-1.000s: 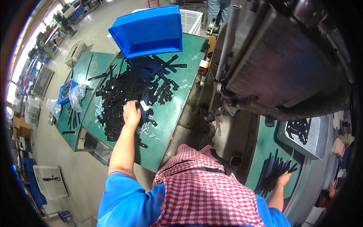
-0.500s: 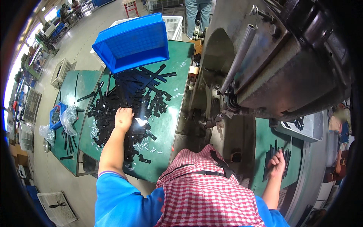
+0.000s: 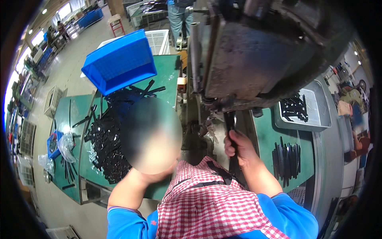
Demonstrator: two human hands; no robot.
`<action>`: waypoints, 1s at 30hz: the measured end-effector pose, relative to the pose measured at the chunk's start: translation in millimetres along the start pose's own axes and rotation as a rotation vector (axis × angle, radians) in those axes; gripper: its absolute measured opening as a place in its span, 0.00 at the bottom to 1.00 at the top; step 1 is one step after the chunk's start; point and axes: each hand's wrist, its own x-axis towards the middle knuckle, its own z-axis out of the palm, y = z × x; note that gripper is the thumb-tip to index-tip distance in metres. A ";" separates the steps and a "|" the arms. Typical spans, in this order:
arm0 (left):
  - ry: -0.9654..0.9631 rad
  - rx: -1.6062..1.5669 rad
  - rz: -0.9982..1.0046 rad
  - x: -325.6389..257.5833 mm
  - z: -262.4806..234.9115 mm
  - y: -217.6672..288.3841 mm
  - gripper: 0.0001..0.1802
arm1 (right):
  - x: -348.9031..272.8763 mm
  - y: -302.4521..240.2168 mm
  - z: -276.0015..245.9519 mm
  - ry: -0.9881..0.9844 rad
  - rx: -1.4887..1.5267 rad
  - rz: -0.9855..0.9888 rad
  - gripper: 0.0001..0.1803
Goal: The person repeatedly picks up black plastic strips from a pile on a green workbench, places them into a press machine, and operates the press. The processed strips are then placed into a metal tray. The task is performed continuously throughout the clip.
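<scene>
My right hand (image 3: 242, 148) is closed around a long black bar (image 3: 230, 121), whose far end reaches under the head of a large dark metal press (image 3: 246, 59). My left hand (image 3: 159, 153) is in front of me, left of the press; a blurred patch hides its fingers and anything in them. Beside it, a heap of black metal parts (image 3: 104, 145) covers much of the left green table (image 3: 167, 71). On the right green table (image 3: 262, 133), several black bars (image 3: 286, 161) lie side by side.
A blue crate (image 3: 119, 59) leans tilted behind the heap. At the right, a grey bin (image 3: 318, 124) contains black parts. Clear plastic bags (image 3: 67, 145) and a small blue box (image 3: 51, 146) sit far left. A person (image 3: 180, 20) stands beyond the tables.
My right hand has moved left from the row of bars to the press, now with a bar in it. My left hand has left the heap and come nearer to me and right.
</scene>
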 end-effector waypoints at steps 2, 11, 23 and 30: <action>-0.214 0.124 0.426 1.5 25.4 8.7 0.07 | -8.7 0.1 9.2 -0.035 0.100 0.079 0.11; -0.398 -0.066 0.392 8.2 65.9 17.3 0.05 | -17.2 -8.3 -2.6 -0.050 0.080 0.027 0.11; -0.475 -0.025 0.490 5.4 87.4 9.2 0.08 | -6.9 -10.6 14.9 -0.067 -0.152 0.062 0.13; -0.423 -0.024 0.531 4.1 92.9 5.6 0.08 | 1.3 -10.8 19.2 -0.045 -0.244 0.065 0.12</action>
